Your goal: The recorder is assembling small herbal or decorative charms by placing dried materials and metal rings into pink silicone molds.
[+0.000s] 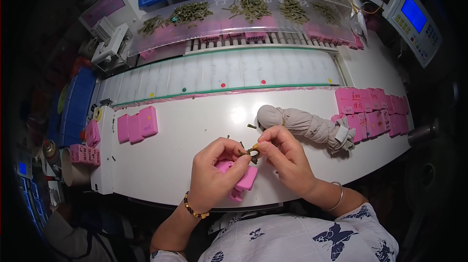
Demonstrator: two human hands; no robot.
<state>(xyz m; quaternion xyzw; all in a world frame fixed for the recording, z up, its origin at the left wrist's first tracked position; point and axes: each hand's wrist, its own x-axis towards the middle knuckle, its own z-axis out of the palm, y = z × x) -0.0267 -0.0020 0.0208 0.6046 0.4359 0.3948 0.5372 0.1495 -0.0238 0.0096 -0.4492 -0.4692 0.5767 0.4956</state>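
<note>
A grey cloth roll [307, 125] lies on the white worktable [161, 164], and just to the near left of it the person's two bare hands meet over a small dark green ring-shaped piece [254, 155]. The left hand [212, 170] closes thumb and forefinger on the left side of this piece, while the right hand [291, 163] pinches at its upper right with thumb and fingertips (a bit of yellow shows there, too small to identify). Below the hands, on the same near-left side of the roll, sit pink blocks [248, 179], partly hidden by the left hand; whether its palm touches them I cannot tell. A short dark green stick [251, 126] lies just left of the roll's rounded end. Well to the left of the roll, three pink rectangular blocks [138, 124] stand side by side, and to its right are rows of pink blocks with handwriting [363, 114]. Beyond the roll runs a white segmented strip [204, 77] edged in green; farther beyond it, heaps of dark green pieces [191, 13] rest on a translucent sheet. A control panel with a blue screen [414, 14] stands beyond the roll to the right.
</note>
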